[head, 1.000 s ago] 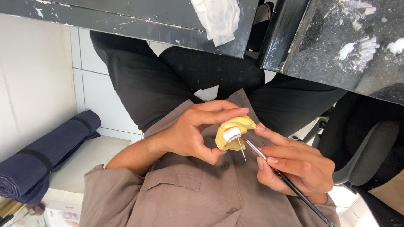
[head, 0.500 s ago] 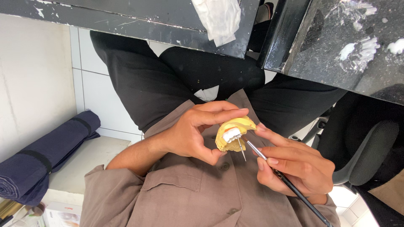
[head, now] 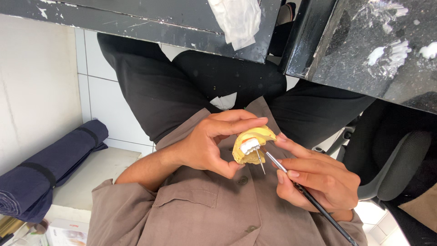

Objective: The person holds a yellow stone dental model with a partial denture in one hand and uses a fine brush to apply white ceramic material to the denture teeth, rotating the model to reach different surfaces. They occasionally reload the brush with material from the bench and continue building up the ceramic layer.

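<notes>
Two hands in play, both over the lap, below the black paint-flecked surface (head: 378,50). Left hand (head: 207,146) is curled around a yellow dental cast (head: 250,145), thumb under it, index finger arched over the top; cast sits tilted toward the camera, held clear of the shirt. White teeth (head: 249,146) with a strip of orange-pink wax above them show on the front of the cast. Right hand (head: 318,180) is closed in a pen grip on a thin black-handled metal instrument (head: 291,180); its fine tip lies right at the white teeth, touching or just short of them, can't tell which.

Change vs. the two prior frames: practically none. Same grip on the cast, same tool angle, tip at the same spot on the teeth. Reads as slow fine work on the tooth area, not a reposition or a tool swap.

Around: dark blue rolled fabric (head: 41,168) on the low ledge at left, white crumpled cloth (head: 236,18) hanging off the surface edge, grey office chair (head: 400,168) at right, white tiled floor beneath
</notes>
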